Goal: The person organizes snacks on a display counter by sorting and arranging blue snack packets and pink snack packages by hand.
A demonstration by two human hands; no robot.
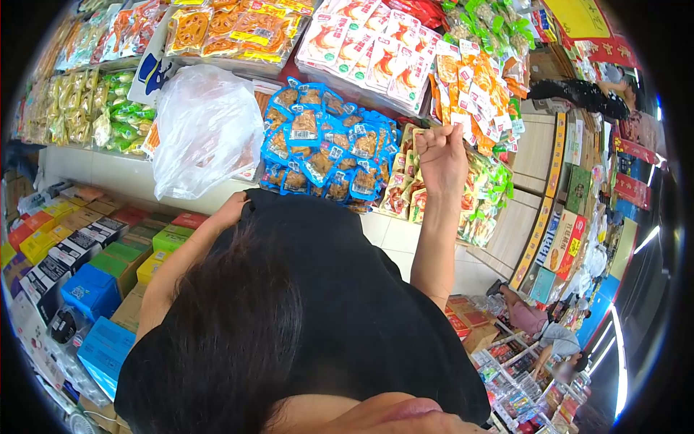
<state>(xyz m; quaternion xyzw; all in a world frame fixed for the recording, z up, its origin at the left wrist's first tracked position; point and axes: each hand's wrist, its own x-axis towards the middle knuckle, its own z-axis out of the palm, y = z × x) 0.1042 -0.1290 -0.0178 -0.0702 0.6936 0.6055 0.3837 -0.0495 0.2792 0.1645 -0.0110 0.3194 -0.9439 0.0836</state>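
My right hand (441,155) is raised at the right, over the edge of the packets. Its fingers are curled with the tips together, beside small orange and white packets (473,90); whatever they may hold is too small to make out. Low at the left, my left hand (233,210) is by the edge of my black top, its fingertips partly hidden. Just above it lies a crumpled white plastic bag (206,126). Blue packets of brown food (325,145) fill the middle of the display, between the bag and my right hand.
Red and white packets (369,47) and orange packets (231,32) lie at the far side. Green packets (126,108) are at the left. Stacked boxes (94,286) stand at the lower left. Another person (542,322) bends over goods at the lower right.
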